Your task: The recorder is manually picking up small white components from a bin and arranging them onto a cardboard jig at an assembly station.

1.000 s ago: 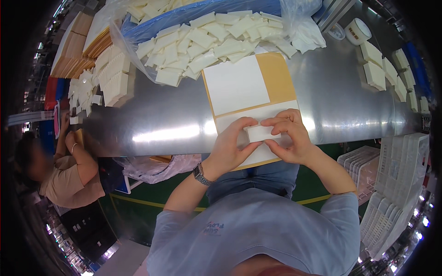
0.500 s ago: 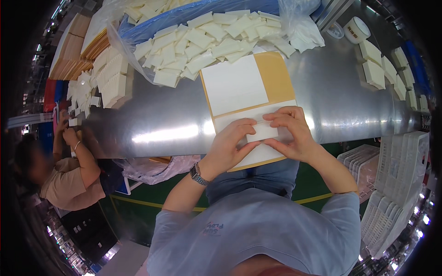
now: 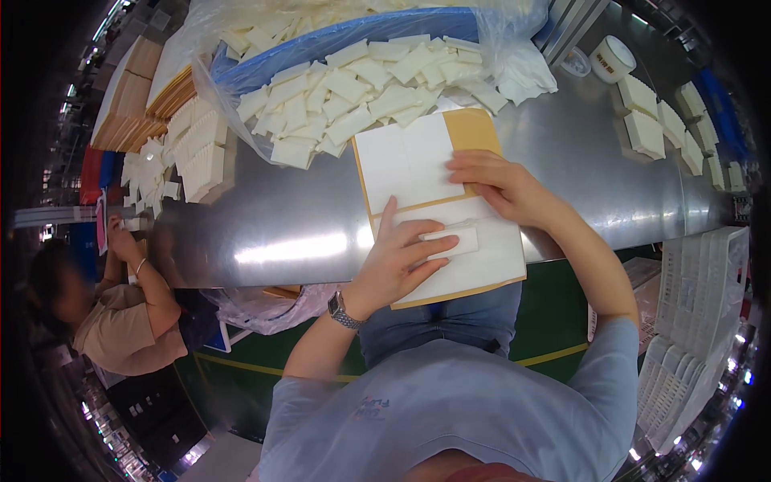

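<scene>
A small white rectangular piece [image 3: 463, 241] lies on a white sheet [image 3: 490, 269] at the near half of a tan backing board [image 3: 475, 132]. Over the piece's left end spreads my left hand [image 3: 393, 261], fingers apart, fingertips resting on it; its index finger points away from me. My right hand [image 3: 506, 189] is farther off, at the right edge of a second white sheet [image 3: 401, 165] on the board's far half. Its fingers stretch left, tips at that sheet's edge, with the thumb mostly hidden beneath.
A heap of cream flat pieces [image 3: 345, 92] borders the board's far side, beside a blue bin [image 3: 345, 44] in clear plastic. Stacked white pieces stand left [image 3: 201, 161] and right [image 3: 642, 132] on the metal table [image 3: 578, 177]. A co-worker [image 3: 128, 321] sits at left; white crates [image 3: 695, 297] stand right.
My right hand has left the small white piece and moved away from me to the far sheet. My left hand's fingers have spread over the piece, which now lies on the near sheet.
</scene>
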{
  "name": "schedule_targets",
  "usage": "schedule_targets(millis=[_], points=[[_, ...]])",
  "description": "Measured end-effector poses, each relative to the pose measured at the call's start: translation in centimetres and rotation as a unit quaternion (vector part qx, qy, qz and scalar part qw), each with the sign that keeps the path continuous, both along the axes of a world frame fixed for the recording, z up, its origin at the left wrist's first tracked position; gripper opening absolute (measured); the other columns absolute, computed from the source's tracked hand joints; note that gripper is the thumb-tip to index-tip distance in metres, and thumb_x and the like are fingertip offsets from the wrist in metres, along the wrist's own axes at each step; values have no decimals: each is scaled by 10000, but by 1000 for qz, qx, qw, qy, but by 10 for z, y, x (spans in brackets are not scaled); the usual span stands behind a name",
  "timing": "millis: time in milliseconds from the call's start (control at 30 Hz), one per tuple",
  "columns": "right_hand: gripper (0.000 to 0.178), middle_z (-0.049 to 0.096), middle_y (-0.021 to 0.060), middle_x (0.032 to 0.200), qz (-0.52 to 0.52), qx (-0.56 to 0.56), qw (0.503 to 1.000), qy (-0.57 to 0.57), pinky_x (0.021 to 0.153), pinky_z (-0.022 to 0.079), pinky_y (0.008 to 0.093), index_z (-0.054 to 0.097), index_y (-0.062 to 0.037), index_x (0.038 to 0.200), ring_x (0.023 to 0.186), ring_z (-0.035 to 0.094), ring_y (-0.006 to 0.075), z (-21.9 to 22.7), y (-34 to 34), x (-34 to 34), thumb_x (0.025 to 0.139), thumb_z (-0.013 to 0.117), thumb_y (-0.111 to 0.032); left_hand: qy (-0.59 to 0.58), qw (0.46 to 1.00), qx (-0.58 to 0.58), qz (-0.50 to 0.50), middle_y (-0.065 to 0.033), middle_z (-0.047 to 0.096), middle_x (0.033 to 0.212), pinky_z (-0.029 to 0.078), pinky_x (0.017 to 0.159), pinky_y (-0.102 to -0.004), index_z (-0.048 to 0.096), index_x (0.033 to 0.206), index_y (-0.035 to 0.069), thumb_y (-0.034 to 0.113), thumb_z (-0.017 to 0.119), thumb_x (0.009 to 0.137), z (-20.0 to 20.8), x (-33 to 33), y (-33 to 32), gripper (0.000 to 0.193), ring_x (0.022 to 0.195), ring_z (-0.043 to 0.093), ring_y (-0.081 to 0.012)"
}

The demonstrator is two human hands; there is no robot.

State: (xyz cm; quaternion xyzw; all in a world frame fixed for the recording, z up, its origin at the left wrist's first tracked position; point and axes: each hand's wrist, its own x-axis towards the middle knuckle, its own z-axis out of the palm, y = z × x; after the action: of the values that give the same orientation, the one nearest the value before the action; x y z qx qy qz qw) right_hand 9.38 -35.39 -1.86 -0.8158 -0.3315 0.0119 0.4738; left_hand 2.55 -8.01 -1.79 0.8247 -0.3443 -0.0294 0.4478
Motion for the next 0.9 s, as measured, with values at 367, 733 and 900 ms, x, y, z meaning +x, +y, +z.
schedule_targets(millis=[367, 733, 900], points=[[206, 665, 37, 995, -296, 314, 860, 272, 777, 478, 310, 635, -20, 1153, 789, 569, 184, -16, 7, 27, 1039, 540, -162, -26, 1000, -9, -1, -22, 642, 1198, 135, 1255, -543, 750, 1211, 196, 123, 835, 806, 2, -2, -4, 420, 878, 641, -161], [119, 628, 140, 1282, -195, 512, 788, 282, 800, 477, 236, 608, -37, 1057, 971, 620, 155, 5, -1, -57, 998, 622, -139, -311, 918, 165, 181, -69, 694, 1033, 342, 1065, -516, 711, 1018, 97, 74, 622, 844, 3, 172, 6, 197, 1116, 598, -279], [90, 635, 203, 1292, -195, 504, 764, 354, 775, 562, 296, 560, -60, 1007, 1099, 662, 241, 7, -1, -63, 1023, 590, -144, -296, 913, 122, 252, -67, 705, 977, 361, 1063, -504, 706, 908, 94, 126, 691, 809, 13, 173, 20, 106, 1052, 625, -275]])
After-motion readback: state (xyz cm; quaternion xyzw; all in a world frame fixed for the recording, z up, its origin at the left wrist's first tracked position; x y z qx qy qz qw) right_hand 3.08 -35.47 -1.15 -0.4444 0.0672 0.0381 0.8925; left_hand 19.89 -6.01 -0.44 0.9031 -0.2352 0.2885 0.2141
